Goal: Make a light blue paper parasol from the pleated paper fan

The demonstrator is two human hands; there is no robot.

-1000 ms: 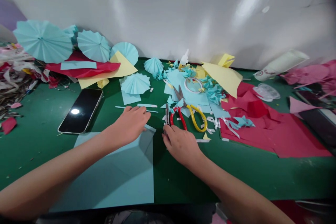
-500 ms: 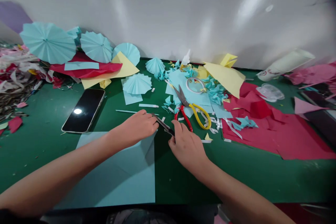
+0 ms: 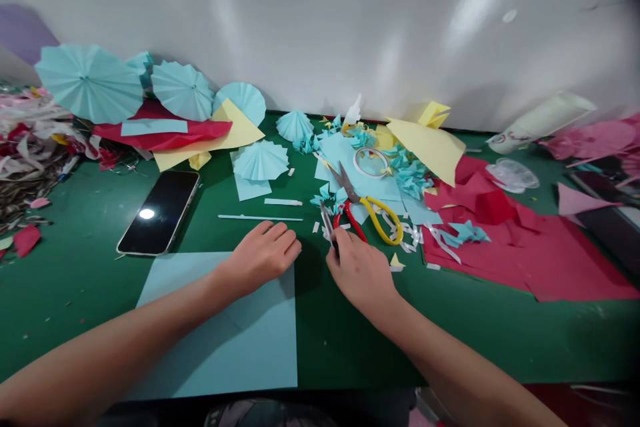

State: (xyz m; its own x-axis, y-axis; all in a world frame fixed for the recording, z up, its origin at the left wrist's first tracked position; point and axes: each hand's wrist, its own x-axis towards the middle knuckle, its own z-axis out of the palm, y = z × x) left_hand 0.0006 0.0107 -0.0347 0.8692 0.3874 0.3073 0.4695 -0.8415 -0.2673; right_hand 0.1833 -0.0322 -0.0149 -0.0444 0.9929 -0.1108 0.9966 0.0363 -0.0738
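Observation:
My left hand (image 3: 265,253) rests over the upper right part of a light blue paper sheet (image 3: 240,340), fingers loosely bent and a little apart, with nothing seen in it. My right hand (image 3: 361,270) is closed around a slim metal tool (image 3: 327,221) with a black grip; the fingers cover most of it, so its exact kind is hidden. Its silver tip points away from me, beside red-and-yellow-handled scissors (image 3: 373,210). Beyond my left hand lies a thin blue paper stick (image 3: 260,217), and behind it a small pale strip (image 3: 283,202).
A phone (image 3: 160,213) lies left of the sheet. Pleated blue paper fans (image 3: 261,160) stand and lie at the back. A tape roll (image 3: 371,161), paper scraps and a white-tipped bottle (image 3: 353,110) are behind the scissors. Red paper (image 3: 570,257) covers the right side.
My left hand has come away from the tool and dropped down onto the blue sheet. My right hand has turned the tool so its tip points forward, near the scissors.

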